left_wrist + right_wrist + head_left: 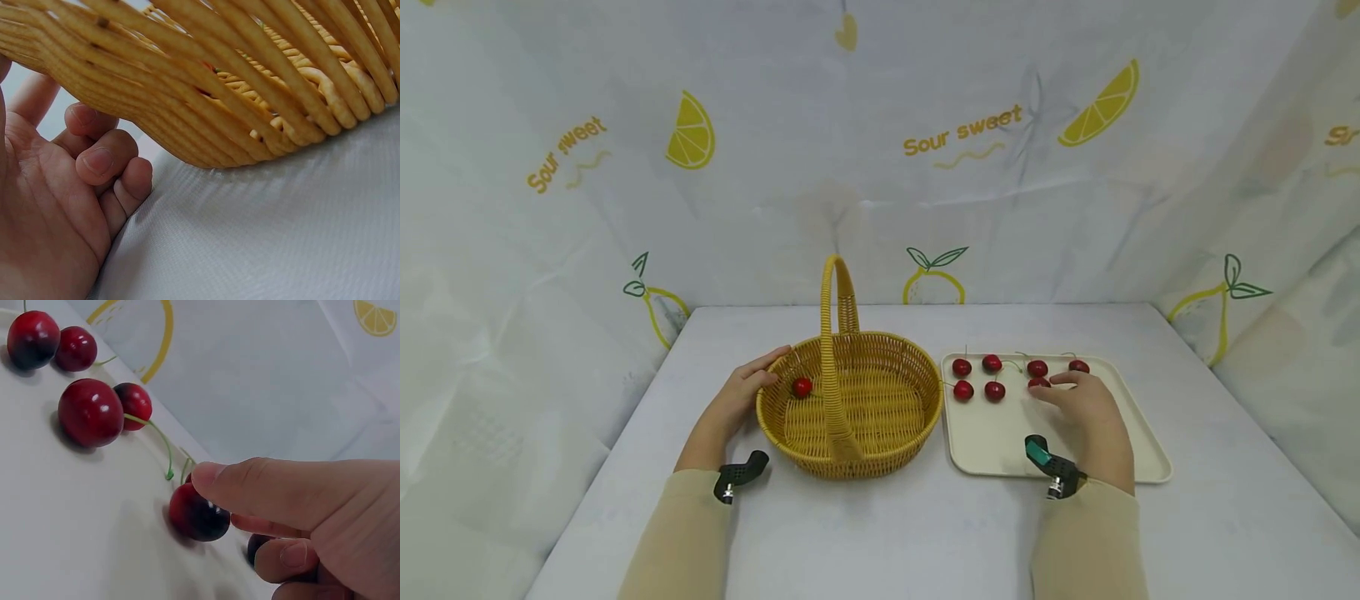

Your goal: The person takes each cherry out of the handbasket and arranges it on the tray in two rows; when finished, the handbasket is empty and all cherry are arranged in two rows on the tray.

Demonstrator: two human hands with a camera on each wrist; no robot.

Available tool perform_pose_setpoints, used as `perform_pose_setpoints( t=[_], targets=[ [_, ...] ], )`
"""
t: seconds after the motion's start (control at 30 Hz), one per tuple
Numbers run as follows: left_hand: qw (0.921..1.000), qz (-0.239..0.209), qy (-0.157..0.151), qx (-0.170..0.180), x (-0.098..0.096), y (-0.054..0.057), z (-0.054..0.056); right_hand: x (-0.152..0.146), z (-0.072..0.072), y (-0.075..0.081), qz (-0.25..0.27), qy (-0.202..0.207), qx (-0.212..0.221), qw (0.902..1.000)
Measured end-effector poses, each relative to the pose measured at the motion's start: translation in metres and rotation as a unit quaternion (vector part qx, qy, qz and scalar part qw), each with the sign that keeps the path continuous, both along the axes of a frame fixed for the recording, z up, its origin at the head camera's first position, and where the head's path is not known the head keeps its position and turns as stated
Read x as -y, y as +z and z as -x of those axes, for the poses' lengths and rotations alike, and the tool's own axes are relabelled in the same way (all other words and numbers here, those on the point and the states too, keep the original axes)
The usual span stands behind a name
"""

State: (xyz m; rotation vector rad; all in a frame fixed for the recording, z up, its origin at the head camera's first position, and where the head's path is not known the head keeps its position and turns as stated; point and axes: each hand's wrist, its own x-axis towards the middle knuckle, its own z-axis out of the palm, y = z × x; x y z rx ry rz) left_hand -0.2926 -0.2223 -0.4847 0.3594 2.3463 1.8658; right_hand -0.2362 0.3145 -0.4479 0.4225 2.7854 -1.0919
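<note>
My left hand [735, 404] holds the left rim of a yellow wicker basket [880, 462] with a tall arched handle. Its last fingers curl beneath the rim in the left wrist view. One red cherry [802, 387] lies inside the basket, near that hand. Over the cream tray [992, 446], my right hand [1097, 412] pinches a dark red cherry [195, 514] between thumb and index finger; the fingertip behind the fruit is mostly hidden. This cherry appears low against the tray. Several more cherries with green stems, including one cherry [92, 414] close by, sit in two rows along the tray's far part.
Basket and tray stand side by side on a white-covered table [880, 533]. A white curtain [880, 167] printed with lemons closes off the back and sides. The basket's handle [830, 358] rises well above its rim.
</note>
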Motion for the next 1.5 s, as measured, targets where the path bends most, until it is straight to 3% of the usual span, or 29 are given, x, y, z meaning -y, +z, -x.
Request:
perform_pose_setpoints(
  t=[0.27,0.53,0.63,0.8,1.07,1.27,1.5],
  targets=[
    [1.0000,0.001,0.005,0.000,0.000,0.000,0.000,0.003,-0.006,0.028,0.028,0.006,-0.049,0.9984],
    [1.0000,-0.007,-0.001,0.002,0.000,-0.001,0.001,0.029,-0.015,0.063,0.048,0.010,-0.110,0.9927],
    [1.0000,-0.002,-0.004,0.002,0.000,-0.001,0.001,0.042,-0.016,0.072,0.065,0.009,-0.151,0.9863],
    [1.0000,0.005,0.002,0.007,-0.001,0.000,0.001,0.064,-0.016,0.081,0.148,0.034,-0.203,0.9674],
    [1.0000,0.004,0.005,0.008,0.000,0.002,-0.001,0.097,-0.013,0.090,0.218,0.089,-0.190,0.9529],
    [0.9999,0.001,0.006,0.008,0.002,0.001,-0.001,0.119,-0.010,0.090,0.267,0.134,-0.187,0.9358],
    [0.9999,-0.013,0.004,0.010,0.000,-0.002,0.002,0.141,-0.006,0.088,0.284,0.149,-0.171,0.9317]
  ],
)
